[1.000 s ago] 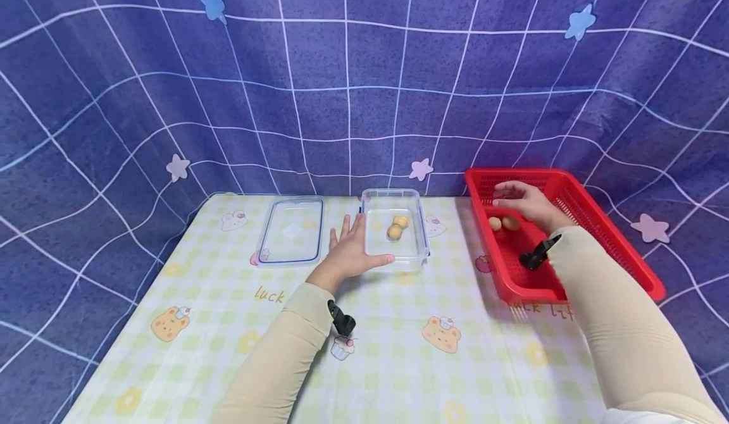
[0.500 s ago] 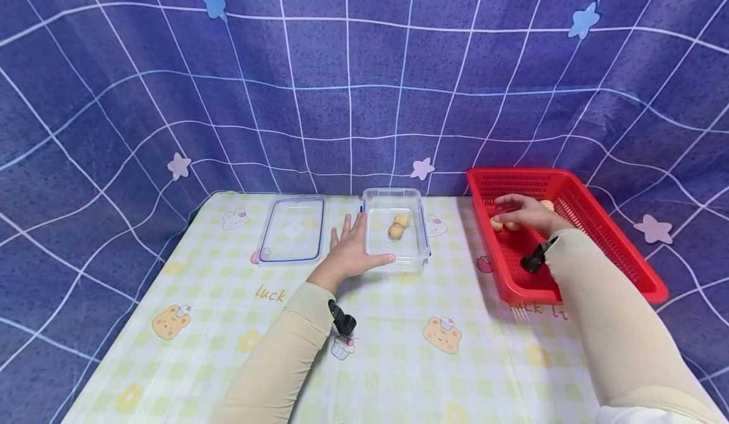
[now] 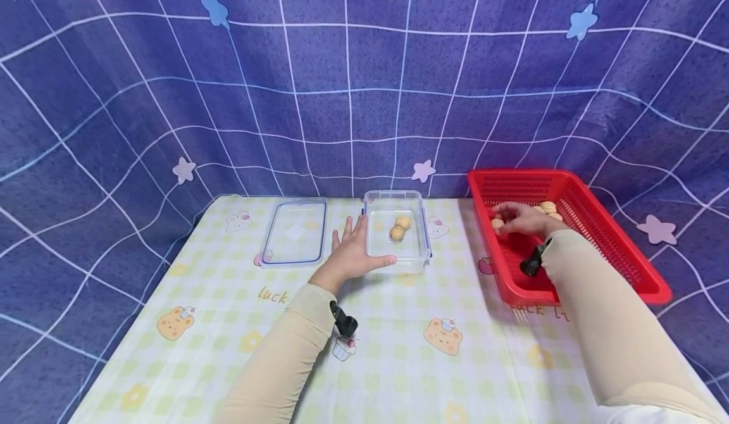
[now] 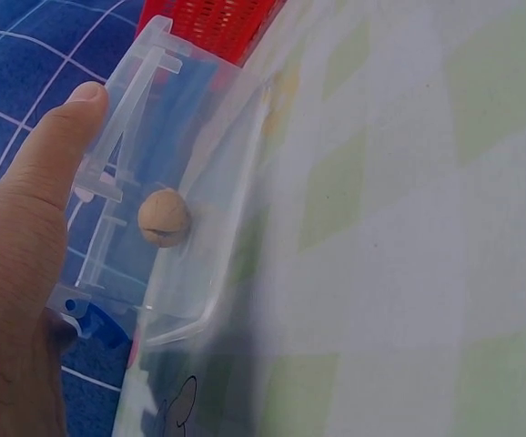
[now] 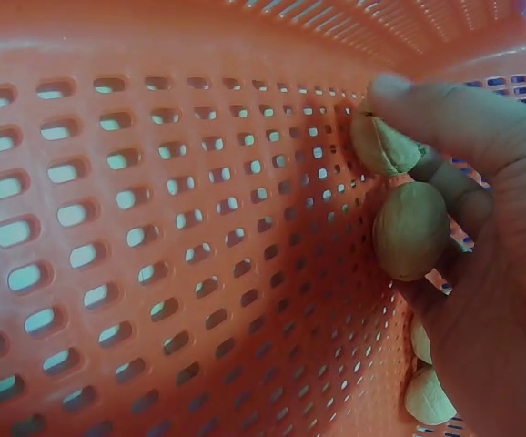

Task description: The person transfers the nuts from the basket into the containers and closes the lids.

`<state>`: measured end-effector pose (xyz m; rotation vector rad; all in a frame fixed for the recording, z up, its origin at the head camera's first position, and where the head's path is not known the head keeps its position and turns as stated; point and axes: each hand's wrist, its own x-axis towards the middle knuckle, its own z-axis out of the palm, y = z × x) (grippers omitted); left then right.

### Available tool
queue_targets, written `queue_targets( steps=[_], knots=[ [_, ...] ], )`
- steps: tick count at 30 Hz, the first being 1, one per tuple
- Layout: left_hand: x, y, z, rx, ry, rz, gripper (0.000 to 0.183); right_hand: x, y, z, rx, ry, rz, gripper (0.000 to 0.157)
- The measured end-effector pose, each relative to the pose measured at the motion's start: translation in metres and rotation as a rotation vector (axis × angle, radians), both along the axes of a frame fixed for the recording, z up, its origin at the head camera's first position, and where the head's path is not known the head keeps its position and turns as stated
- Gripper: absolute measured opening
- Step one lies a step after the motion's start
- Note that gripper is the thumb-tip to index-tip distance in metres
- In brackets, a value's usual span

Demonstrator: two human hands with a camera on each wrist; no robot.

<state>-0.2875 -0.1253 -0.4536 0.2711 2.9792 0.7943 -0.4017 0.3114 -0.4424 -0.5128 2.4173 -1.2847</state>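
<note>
My left hand, fingers straight and spread, rests against the left front corner of a clear plastic food container. Two walnuts lie together inside the container; the left wrist view shows one walnut through its wall. My right hand reaches into a red plastic basket. In the right wrist view its thumb and fingers pinch a walnut by the perforated basket floor. A second walnut sits under the curved fingers, near the palm.
More walnuts lie in the basket behind the right hand. A clear lid with a blue seal lies flat left of the container. A purple-blue grid curtain hangs along the back of the checked tablecloth.
My right hand has lowered into the basket and its fingers have closed around a walnut near the left wall. The left hand has stayed at the container.
</note>
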Motion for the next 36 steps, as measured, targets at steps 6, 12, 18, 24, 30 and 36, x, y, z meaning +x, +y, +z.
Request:
queue_targets(
  steps=[6,12,18,24,30,36],
  knots=[
    [0.0,0.001,0.0,-0.001,-0.002,0.002,0.125,-0.002,0.0,-0.002,0.026,0.018,0.007,0.046],
    [0.0,0.001,0.0,-0.001,-0.006,0.003,0.125,-0.003,0.0,-0.002,0.077,0.018,0.009,0.04],
    [0.0,0.001,0.0,-0.007,-0.006,0.003,0.126,-0.001,-0.001,0.001,0.085,0.008,0.007,0.038],
    [0.0,0.0,0.001,-0.02,-0.007,0.001,0.127,-0.003,-0.005,0.006,0.118,0.062,-0.039,0.039],
    [0.001,-0.001,0.002,-0.027,-0.012,0.003,0.127,-0.006,-0.008,0.015,0.045,-0.034,-0.115,0.045],
    [0.0,0.0,0.002,-0.026,-0.009,-0.003,0.127,-0.005,-0.007,0.024,0.011,0.009,-0.11,0.046]
  ],
)
